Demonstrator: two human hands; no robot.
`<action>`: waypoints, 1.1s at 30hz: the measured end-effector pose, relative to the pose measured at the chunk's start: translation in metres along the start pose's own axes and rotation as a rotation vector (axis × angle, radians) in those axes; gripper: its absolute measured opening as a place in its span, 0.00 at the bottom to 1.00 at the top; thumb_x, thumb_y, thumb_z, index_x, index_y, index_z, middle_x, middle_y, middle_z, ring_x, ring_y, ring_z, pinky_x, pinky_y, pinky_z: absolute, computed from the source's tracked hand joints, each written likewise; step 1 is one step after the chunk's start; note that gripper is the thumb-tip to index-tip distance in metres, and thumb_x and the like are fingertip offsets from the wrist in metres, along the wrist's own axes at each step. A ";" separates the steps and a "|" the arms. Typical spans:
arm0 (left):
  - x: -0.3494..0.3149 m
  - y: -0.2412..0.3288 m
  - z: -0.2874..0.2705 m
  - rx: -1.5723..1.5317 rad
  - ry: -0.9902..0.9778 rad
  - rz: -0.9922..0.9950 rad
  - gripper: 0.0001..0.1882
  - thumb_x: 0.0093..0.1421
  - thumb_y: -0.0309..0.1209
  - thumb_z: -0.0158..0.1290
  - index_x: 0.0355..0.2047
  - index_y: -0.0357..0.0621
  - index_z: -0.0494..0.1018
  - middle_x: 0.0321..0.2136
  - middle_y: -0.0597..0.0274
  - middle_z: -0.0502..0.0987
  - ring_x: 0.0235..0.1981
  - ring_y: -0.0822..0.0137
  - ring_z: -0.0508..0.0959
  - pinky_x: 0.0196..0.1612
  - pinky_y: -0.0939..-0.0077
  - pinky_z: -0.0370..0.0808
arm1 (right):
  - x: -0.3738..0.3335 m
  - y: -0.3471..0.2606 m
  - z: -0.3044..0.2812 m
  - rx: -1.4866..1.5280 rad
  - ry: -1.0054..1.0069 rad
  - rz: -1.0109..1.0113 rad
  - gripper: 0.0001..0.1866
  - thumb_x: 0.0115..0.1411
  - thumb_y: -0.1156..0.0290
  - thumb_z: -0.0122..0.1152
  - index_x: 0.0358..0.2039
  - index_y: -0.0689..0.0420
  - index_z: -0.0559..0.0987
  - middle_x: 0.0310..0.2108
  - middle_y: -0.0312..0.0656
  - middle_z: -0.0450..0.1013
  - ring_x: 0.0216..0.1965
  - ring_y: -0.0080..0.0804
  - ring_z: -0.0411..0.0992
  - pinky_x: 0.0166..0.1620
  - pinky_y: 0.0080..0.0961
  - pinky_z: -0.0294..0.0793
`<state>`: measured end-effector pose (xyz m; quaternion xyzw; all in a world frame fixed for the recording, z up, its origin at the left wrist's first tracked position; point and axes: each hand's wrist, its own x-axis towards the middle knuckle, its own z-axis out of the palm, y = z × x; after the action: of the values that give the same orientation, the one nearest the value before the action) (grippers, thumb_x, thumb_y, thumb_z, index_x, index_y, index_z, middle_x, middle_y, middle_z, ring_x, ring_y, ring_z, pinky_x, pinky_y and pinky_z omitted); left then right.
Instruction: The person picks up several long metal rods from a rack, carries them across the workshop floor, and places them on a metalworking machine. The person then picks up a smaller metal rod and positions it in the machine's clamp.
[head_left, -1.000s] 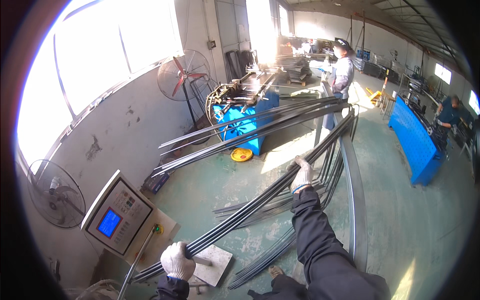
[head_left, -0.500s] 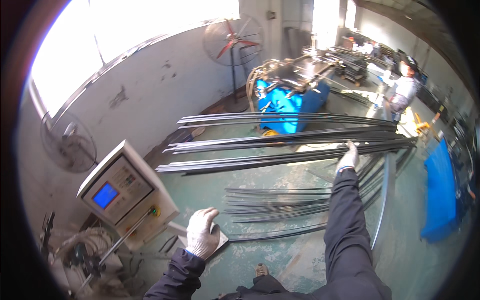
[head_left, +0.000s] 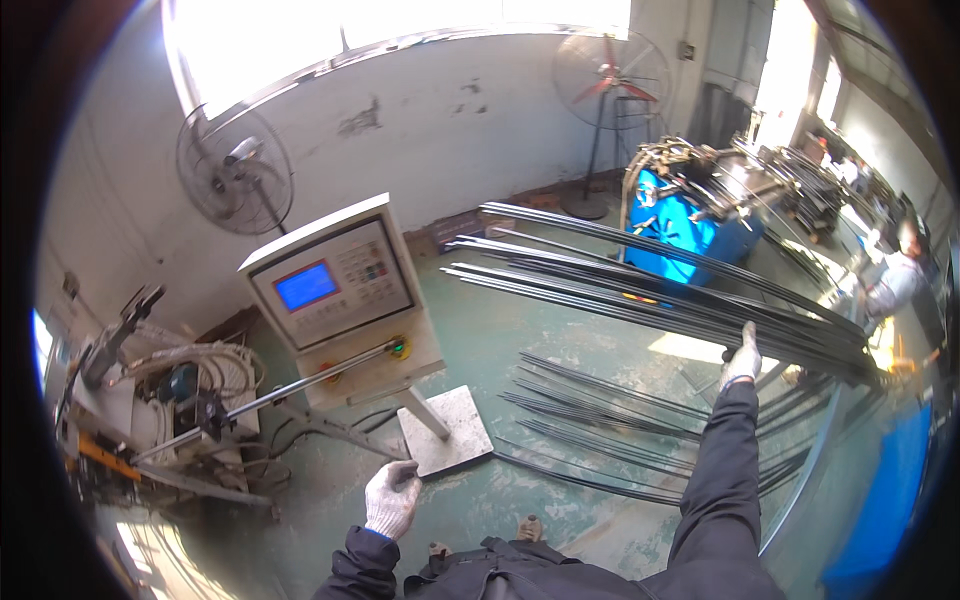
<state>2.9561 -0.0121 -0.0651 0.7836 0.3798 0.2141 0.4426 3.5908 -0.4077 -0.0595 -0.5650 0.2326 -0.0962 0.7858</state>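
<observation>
Long thin dark metal rods (head_left: 620, 290) stretch in bunches across the middle and right of the head view. My right hand (head_left: 742, 360), in a white knitted glove, is closed at the near edge of the upper bunch; the rods partly hide its fingers. Low in the middle, my gloved left hand (head_left: 392, 498) has its fingers loosely curled in and holds nothing. It is nearest the pale square base plate (head_left: 455, 425) of a control box (head_left: 340, 295) with a lit blue screen.
More rods (head_left: 600, 410) spread lower down, above the green floor. A metal rail (head_left: 805, 480) runs along the right. Left stands a machine with hoses (head_left: 190, 385); fans (head_left: 235, 170) stand by the wall. Beyond are a blue workbench (head_left: 680, 230) and another person (head_left: 895, 280).
My view has turned left, so the control box and rods sit farther right. My left hand's fingers have curled in from a wider, open shape. My right hand stays at the rods.
</observation>
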 end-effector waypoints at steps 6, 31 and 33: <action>-0.027 -0.044 -0.071 0.012 0.216 -0.044 0.15 0.65 0.25 0.64 0.52 0.38 0.85 0.41 0.48 0.89 0.43 0.56 0.90 0.51 0.64 0.86 | -0.003 0.024 0.005 -0.041 -0.182 0.024 0.63 0.60 0.25 0.77 0.78 0.64 0.70 0.78 0.49 0.69 0.68 0.44 0.72 0.70 0.45 0.73; 0.030 -0.219 -0.464 -0.483 0.505 -0.232 0.27 0.83 0.52 0.55 0.62 0.37 0.79 0.52 0.59 0.81 0.50 0.64 0.84 0.53 0.65 0.83 | -0.816 0.158 0.166 -1.514 -1.735 -1.228 0.12 0.74 0.59 0.66 0.44 0.55 0.79 0.28 0.50 0.83 0.32 0.55 0.85 0.37 0.49 0.82; 0.046 -0.216 -0.475 -0.402 0.465 -0.221 0.29 0.83 0.53 0.55 0.63 0.37 0.78 0.53 0.59 0.81 0.52 0.63 0.83 0.55 0.64 0.83 | -0.842 0.156 0.215 -1.070 -1.852 -1.330 0.06 0.74 0.66 0.64 0.47 0.53 0.82 0.30 0.46 0.81 0.32 0.51 0.83 0.35 0.45 0.80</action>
<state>2.5780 0.3448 -0.0047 0.5648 0.5036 0.4086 0.5103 2.9399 0.1756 0.0661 -0.6751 -0.7238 0.0652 0.1269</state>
